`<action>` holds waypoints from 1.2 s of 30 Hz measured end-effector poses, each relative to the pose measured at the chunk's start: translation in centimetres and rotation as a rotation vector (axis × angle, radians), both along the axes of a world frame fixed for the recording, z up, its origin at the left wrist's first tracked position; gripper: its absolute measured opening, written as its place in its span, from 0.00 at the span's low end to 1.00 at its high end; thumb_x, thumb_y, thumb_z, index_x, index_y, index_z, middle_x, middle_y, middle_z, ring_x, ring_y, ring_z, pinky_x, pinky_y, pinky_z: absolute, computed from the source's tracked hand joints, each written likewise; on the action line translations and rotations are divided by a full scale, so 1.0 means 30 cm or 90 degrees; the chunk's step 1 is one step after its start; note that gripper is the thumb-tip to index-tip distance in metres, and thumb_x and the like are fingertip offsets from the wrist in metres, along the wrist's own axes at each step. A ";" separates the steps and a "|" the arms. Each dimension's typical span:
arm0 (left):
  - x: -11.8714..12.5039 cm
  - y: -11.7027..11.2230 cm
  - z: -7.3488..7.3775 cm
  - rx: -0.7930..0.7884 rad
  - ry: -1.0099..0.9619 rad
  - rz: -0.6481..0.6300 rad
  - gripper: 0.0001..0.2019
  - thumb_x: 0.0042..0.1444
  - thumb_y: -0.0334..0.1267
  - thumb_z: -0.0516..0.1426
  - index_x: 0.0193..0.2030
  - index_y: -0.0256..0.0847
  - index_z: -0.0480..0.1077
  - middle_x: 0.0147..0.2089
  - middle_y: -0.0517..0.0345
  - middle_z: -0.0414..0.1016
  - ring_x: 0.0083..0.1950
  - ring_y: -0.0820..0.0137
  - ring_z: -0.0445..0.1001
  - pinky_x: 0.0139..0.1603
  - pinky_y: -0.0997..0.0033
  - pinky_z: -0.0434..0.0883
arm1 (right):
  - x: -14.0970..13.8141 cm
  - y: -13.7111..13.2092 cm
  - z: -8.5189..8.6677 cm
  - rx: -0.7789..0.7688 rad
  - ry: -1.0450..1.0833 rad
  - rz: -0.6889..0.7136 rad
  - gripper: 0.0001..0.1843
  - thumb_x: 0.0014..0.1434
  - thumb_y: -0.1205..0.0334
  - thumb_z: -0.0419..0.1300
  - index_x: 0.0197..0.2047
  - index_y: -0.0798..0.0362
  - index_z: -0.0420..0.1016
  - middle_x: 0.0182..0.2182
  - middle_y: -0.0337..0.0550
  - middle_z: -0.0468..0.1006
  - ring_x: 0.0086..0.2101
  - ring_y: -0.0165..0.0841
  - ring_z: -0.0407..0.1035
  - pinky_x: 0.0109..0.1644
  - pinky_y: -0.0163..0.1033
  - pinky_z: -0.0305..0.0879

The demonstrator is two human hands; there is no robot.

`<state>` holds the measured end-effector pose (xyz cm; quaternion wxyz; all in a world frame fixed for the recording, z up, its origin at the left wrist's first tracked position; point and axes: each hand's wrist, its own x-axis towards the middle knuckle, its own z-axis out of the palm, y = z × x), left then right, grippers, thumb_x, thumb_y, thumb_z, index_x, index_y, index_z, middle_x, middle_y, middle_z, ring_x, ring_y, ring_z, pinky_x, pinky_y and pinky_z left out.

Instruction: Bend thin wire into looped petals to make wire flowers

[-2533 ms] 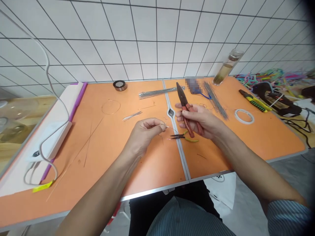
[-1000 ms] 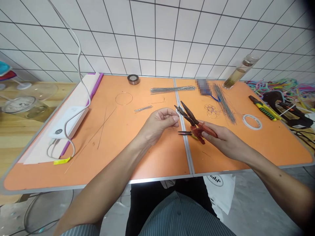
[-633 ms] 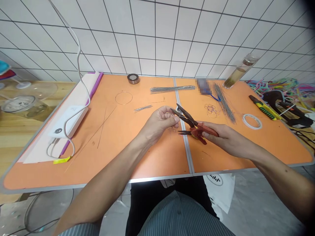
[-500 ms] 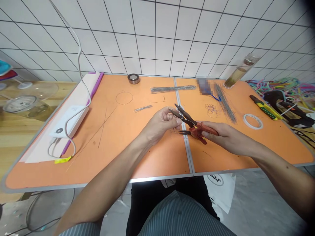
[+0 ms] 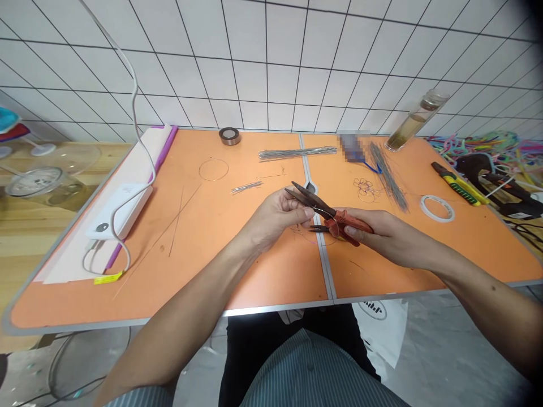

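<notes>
Fingers [image 5: 356, 230] on red-handled pliers [image 5: 345, 220], curved wire [image 5: 332, 213]

Black tape roll [image 5: 229, 135] | glass jar [image 5: 418, 120] | white power strip, seemingly [image 5: 119, 210] | yellow-black utility knife [image 5: 460, 191]

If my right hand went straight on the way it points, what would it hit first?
Probably your left hand, at the tips of the red-handled pliers in your right hand; depth is unclear.
</notes>
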<state>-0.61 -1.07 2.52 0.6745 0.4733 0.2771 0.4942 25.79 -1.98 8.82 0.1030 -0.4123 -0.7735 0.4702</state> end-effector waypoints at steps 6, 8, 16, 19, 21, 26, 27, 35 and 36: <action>0.000 -0.005 -0.003 -0.011 0.015 0.029 0.17 0.49 0.42 0.78 0.39 0.38 0.80 0.30 0.61 0.79 0.31 0.74 0.74 0.37 0.70 0.72 | -0.011 -0.005 0.002 0.025 -0.008 -0.017 0.19 0.79 0.41 0.57 0.47 0.46 0.78 0.43 0.43 0.81 0.44 0.40 0.74 0.51 0.45 0.67; -0.001 -0.005 -0.004 -0.009 0.015 0.029 0.17 0.49 0.42 0.78 0.38 0.38 0.80 0.30 0.61 0.79 0.31 0.74 0.74 0.37 0.71 0.71 | -0.009 -0.003 -0.005 0.028 0.000 -0.018 0.18 0.79 0.42 0.57 0.46 0.46 0.78 0.42 0.43 0.81 0.44 0.40 0.74 0.52 0.45 0.68; -0.003 -0.005 -0.013 -0.012 0.009 0.029 0.17 0.50 0.41 0.78 0.39 0.38 0.79 0.29 0.62 0.78 0.30 0.74 0.75 0.37 0.71 0.73 | -0.004 -0.002 -0.035 -0.015 0.036 -0.028 0.18 0.79 0.43 0.58 0.53 0.47 0.81 0.45 0.46 0.82 0.43 0.39 0.74 0.49 0.46 0.71; -0.004 -0.005 -0.012 -0.010 0.009 0.031 0.17 0.52 0.42 0.78 0.40 0.38 0.79 0.30 0.61 0.78 0.30 0.74 0.74 0.37 0.71 0.74 | -0.012 -0.005 -0.035 -0.033 0.029 -0.040 0.21 0.78 0.40 0.59 0.55 0.47 0.82 0.47 0.47 0.83 0.41 0.37 0.73 0.46 0.45 0.71; -0.005 -0.005 -0.011 -0.015 0.018 0.037 0.17 0.51 0.42 0.78 0.40 0.38 0.79 0.30 0.62 0.78 0.30 0.74 0.74 0.37 0.71 0.74 | -0.016 -0.007 -0.036 -0.038 0.017 -0.052 0.24 0.77 0.37 0.59 0.55 0.48 0.82 0.47 0.48 0.83 0.40 0.37 0.73 0.45 0.45 0.72; -0.007 -0.005 -0.011 -0.010 0.025 0.041 0.17 0.52 0.43 0.78 0.39 0.39 0.79 0.29 0.63 0.77 0.29 0.75 0.74 0.37 0.71 0.73 | -0.016 -0.006 -0.040 -0.052 0.021 -0.068 0.26 0.74 0.34 0.61 0.51 0.49 0.83 0.46 0.48 0.84 0.40 0.39 0.75 0.45 0.46 0.73; -0.008 -0.004 -0.012 -0.010 0.027 0.040 0.17 0.52 0.44 0.78 0.39 0.39 0.79 0.29 0.62 0.78 0.29 0.75 0.74 0.37 0.71 0.73 | -0.015 -0.005 -0.042 -0.054 0.025 -0.067 0.25 0.74 0.34 0.62 0.51 0.49 0.83 0.46 0.48 0.84 0.41 0.39 0.75 0.46 0.46 0.73; -0.018 -0.008 -0.008 -0.017 0.037 0.034 0.17 0.54 0.44 0.78 0.39 0.39 0.78 0.28 0.62 0.79 0.30 0.74 0.77 0.38 0.72 0.73 | -0.020 0.000 -0.046 -0.033 0.061 -0.028 0.20 0.78 0.40 0.58 0.50 0.47 0.80 0.45 0.47 0.83 0.44 0.40 0.75 0.49 0.47 0.71; -0.018 -0.009 -0.005 -0.017 0.041 0.034 0.17 0.54 0.44 0.78 0.39 0.39 0.78 0.28 0.62 0.79 0.30 0.74 0.77 0.38 0.72 0.73 | -0.022 0.000 -0.045 -0.028 0.061 -0.026 0.20 0.78 0.41 0.58 0.51 0.47 0.80 0.45 0.47 0.83 0.44 0.40 0.75 0.49 0.47 0.71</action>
